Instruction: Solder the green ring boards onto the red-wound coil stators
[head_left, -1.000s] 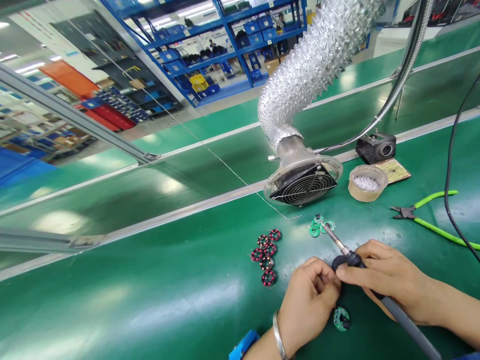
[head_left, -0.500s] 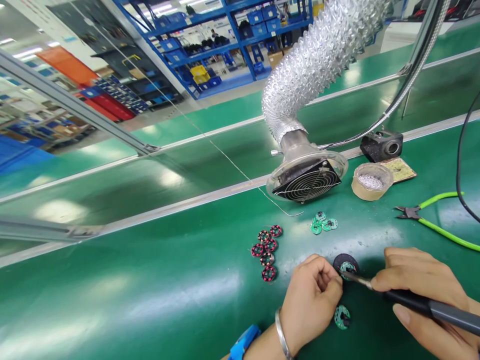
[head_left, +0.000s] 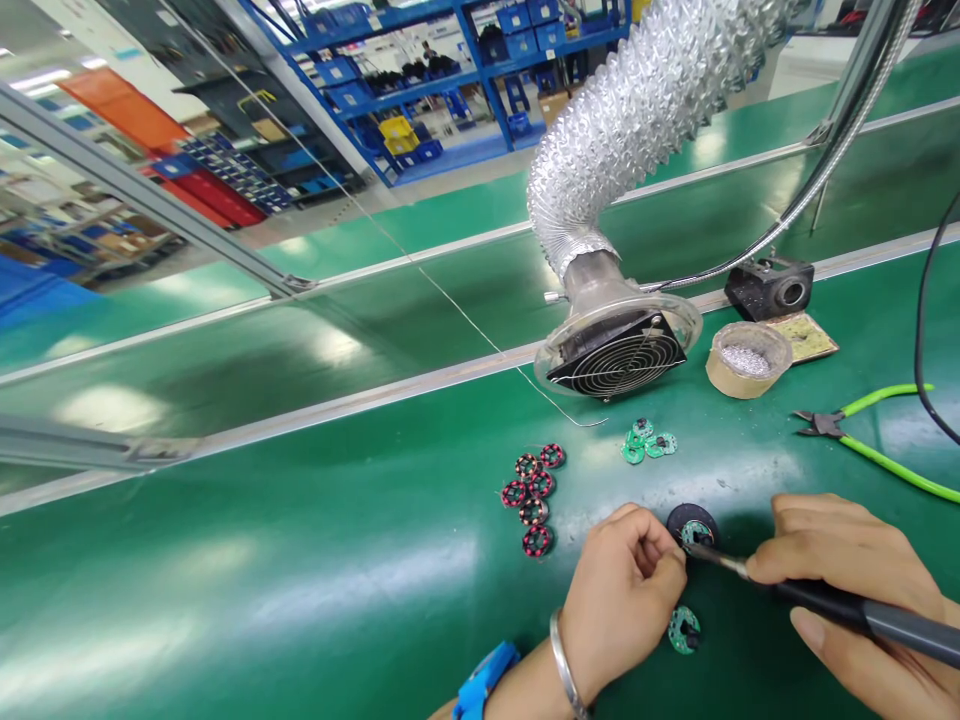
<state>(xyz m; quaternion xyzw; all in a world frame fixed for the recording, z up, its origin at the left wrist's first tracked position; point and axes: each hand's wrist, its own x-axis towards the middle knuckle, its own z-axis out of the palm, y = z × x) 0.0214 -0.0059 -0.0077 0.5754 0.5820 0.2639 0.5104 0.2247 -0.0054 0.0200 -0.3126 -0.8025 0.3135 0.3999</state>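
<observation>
Five wound coils (head_left: 533, 492) lie left of the left hand (head_left: 619, 600), untouched; three green boards (head_left: 646, 442) wait beyond. Left fingers pinch the black disc's (head_left: 690, 524) edge; the right hand (head_left: 847, 590) grips the soldering iron (head_left: 817, 600), tip on the board seated there. Since half a second ago, almost nothing has shifted.
</observation>
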